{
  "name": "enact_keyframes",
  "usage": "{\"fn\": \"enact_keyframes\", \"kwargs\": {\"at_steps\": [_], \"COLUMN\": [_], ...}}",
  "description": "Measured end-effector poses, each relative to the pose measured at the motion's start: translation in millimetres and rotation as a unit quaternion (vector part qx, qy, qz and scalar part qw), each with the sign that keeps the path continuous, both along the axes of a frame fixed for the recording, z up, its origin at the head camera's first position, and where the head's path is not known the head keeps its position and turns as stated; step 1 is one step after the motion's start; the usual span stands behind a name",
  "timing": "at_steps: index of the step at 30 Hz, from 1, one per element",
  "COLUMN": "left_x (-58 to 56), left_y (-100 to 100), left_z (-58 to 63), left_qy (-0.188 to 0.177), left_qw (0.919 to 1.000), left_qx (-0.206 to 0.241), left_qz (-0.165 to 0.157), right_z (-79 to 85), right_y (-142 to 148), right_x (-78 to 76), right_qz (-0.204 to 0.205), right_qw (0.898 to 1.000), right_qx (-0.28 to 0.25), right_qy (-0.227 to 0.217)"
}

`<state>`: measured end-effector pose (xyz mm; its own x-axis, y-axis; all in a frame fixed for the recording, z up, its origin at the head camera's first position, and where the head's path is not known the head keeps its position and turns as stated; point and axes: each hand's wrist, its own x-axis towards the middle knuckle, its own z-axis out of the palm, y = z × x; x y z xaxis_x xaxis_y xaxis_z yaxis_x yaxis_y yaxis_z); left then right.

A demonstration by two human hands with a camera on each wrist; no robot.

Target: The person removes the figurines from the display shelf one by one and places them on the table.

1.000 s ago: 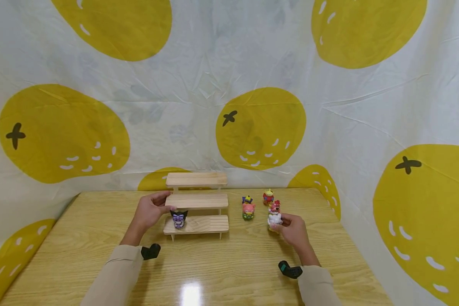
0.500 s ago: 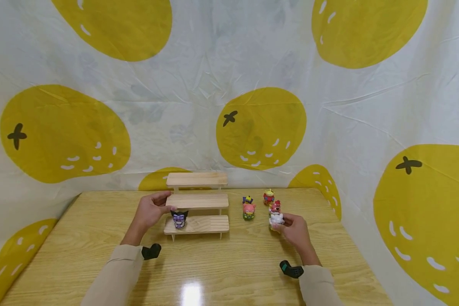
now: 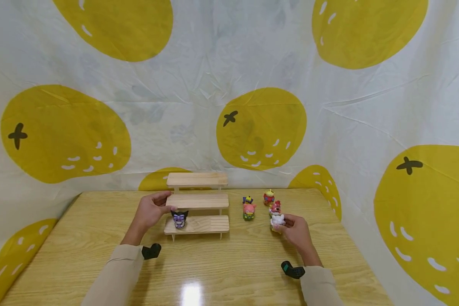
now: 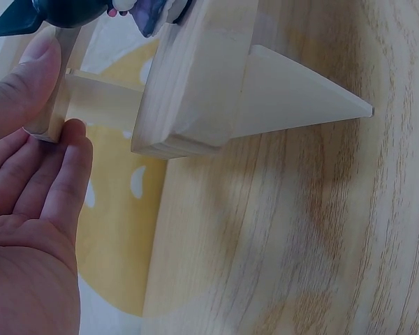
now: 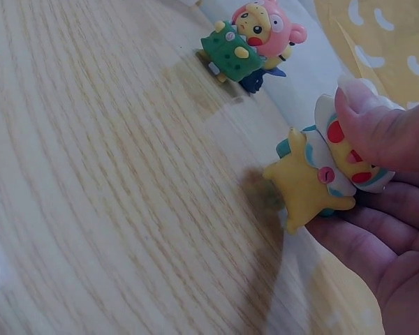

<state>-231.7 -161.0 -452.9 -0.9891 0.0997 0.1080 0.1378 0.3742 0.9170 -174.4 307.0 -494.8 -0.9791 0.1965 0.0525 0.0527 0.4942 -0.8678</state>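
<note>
My left hand (image 3: 150, 210) grips the left end of the middle step of a three-tier wooden display stand (image 3: 197, 200). In the left wrist view its thumb (image 4: 31, 91) lies against one face of the board, fingertips against the other. A black-and-purple figurine (image 3: 179, 219) sits on the left part of the lowest step. My right hand (image 3: 296, 233) pinches a yellow figurine (image 5: 309, 185) by its white hood, thumb across the head. Its body and feet show free of the fingers, close over the table. Just behind it stands a red-and-white figurine (image 3: 275, 207).
A pink-hooded figurine in green (image 3: 248, 211) stands right of the stand, a blue-and-yellow one (image 3: 247, 199) behind it. Farther back is a red figurine with a yellow top (image 3: 269, 197). A fruit-print cloth (image 3: 199, 127) hangs behind the wooden table (image 3: 229, 267).
My right hand has shifted very slightly to the right with the white-hooded figurine. The left hand keeps its grip on the stand, and the other figurines stay put.
</note>
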Motion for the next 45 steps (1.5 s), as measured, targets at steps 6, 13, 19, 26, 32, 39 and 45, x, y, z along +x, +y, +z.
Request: {"fn": "enact_keyframes", "kwargs": {"at_steps": [6, 13, 19, 26, 32, 39, 45], "left_x": [0.1, -0.9, -0.9, -0.7, 0.0, 1.0, -0.3], "left_y": [0.1, -0.4, -1.0, -0.9, -0.6, -0.4, 0.4], "left_z": [1.0, -0.7, -0.7, -0.5, -0.2, 0.3, -0.9], "left_qy": [-0.002, -0.002, -0.002, -0.004, -0.003, -0.003, -0.001], "left_qw": [1.0000, 1.0000, 1.0000, 1.0000, 1.0000, 1.0000, 1.0000], "left_qx": [-0.005, -0.004, 0.001, 0.003, 0.007, 0.004, 0.007], "left_qz": [0.001, 0.003, -0.003, -0.002, -0.002, 0.001, 0.003], "right_z": [0.5, -1.3, -0.1, -1.9, -4.6, -5.6, -6.6], "right_y": [1.1, 3.0, 3.9, 5.0, 6.4, 7.9, 9.6], "right_x": [-0.9, -0.5, 1.8, -0.3, -1.4, -1.1, -1.4], "right_qz": [0.006, 0.007, 0.008, 0.006, 0.004, 0.008, 0.013], "right_qw": [1.000, 1.000, 1.000, 1.000, 1.000, 1.000, 1.000], "right_qx": [0.001, -0.001, 0.007, -0.007, -0.009, -0.020, -0.021], "right_qy": [-0.002, 0.001, 0.005, 0.008, 0.007, 0.013, 0.011]}}
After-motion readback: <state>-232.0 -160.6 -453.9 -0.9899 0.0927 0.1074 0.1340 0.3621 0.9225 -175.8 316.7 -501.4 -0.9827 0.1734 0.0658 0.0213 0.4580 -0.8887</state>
